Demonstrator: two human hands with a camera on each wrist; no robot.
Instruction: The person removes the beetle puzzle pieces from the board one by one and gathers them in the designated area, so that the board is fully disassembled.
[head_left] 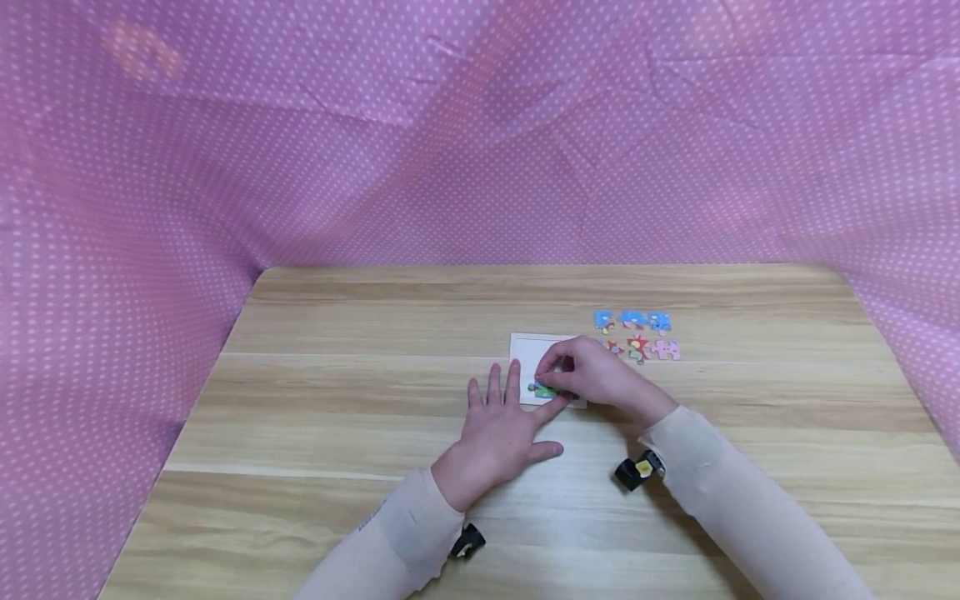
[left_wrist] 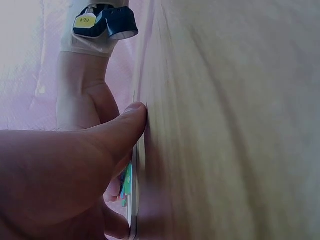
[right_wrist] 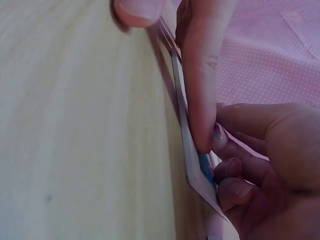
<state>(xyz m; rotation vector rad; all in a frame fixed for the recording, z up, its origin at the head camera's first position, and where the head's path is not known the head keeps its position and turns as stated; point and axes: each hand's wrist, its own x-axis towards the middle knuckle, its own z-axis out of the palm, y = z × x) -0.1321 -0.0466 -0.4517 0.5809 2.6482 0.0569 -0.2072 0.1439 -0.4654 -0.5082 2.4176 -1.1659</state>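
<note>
A small white puzzle board (head_left: 525, 348) lies on the table, with green puzzle pieces (head_left: 545, 392) along its near side. My left hand (head_left: 497, 435) is spread flat, palm down, its index finger reaching over the board's near edge to press beside the pieces. Above the board, my right hand (head_left: 592, 371) has thumb and index finger pinched together at a puzzle piece (right_wrist: 217, 132), most of it covered by the fingertips. In the right wrist view, the left index finger (right_wrist: 202, 100) touches down by a blue piece (right_wrist: 205, 167) on the board.
Several loose puzzle pieces lie in two rows right of the board: blue ones (head_left: 633, 319) behind, red (head_left: 638, 345) and pink (head_left: 665, 350) ones in front. The wooden table (head_left: 337, 417) backs onto a pink dotted cloth (head_left: 480, 167). Black cameras (head_left: 633, 473) sit at both wrists.
</note>
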